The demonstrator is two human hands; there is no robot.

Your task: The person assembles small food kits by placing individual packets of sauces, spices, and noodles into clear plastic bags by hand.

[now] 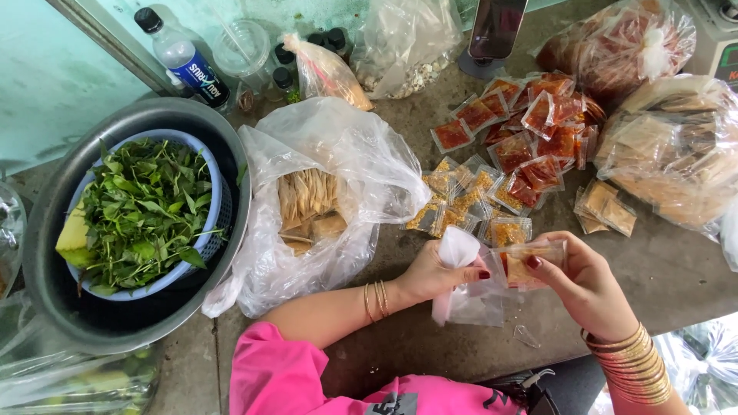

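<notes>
While both hands meet at the lower centre of the frame, a small packing job is under way on a grey desk [669,269].

Left hand: left hand [434,273], lower centre, grip closed in a pinch on the mouth of a small clear plastic bag [469,296] that hangs below the fingers.
Right hand: right hand [580,280], just right of it, grip pinched shut on a small orange sachet [534,261], held at the bag's opening.
Step in hand: judged as slipping the sachet into the bag; it looks only partly in.
Next move calls for: keeping the bag's mouth spread while the sachet slides down.
Supplies: red sauce packets [530,131] upper right; yellow packets [461,200] centre, near the hands.
Left side: metal basin [46,253] holding a blue basket of green leaves [142,207].
Centre: open plastic bag of pale strips [307,200].
</notes>
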